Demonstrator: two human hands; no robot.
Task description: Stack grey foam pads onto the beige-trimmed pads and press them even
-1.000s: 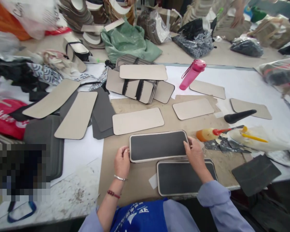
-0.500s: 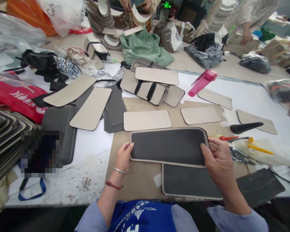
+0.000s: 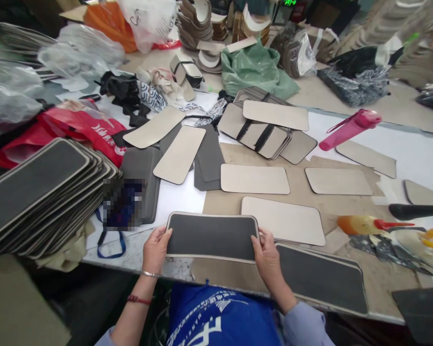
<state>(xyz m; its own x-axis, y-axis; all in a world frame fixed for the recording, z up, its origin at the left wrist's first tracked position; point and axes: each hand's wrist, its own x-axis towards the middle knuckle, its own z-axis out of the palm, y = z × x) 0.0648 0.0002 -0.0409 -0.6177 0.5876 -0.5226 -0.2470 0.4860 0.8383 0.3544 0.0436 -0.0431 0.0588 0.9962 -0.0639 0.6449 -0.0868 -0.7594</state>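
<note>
A dark panel with a pale rim (image 3: 212, 238) is held level over the table's front edge. My left hand (image 3: 156, 250) pinches its left end, and my right hand (image 3: 267, 254) grips its right end, thumbs on the dark face. Right of my right hand lie dark rimmed panels (image 3: 321, 278), overlapping. Just behind the held panel is a beige panel (image 3: 283, 220), with another beige panel (image 3: 255, 179) farther back. A tall stack of dark rimmed panels (image 3: 39, 187) stands at the left.
A pink bottle (image 3: 350, 129), a glue bottle with a red tip (image 3: 361, 224) and a black-handled tool (image 3: 418, 211) lie at the right. Strapped panels (image 3: 260, 137), a green bag (image 3: 258, 69) and a red bag (image 3: 90, 127) are farther back. Part of a person shows at the upper right.
The view has swung left, bringing the left stack further in. Both hands have carried the held panel left and nearer the table's front edge, uncovering the beige panel behind it.
</note>
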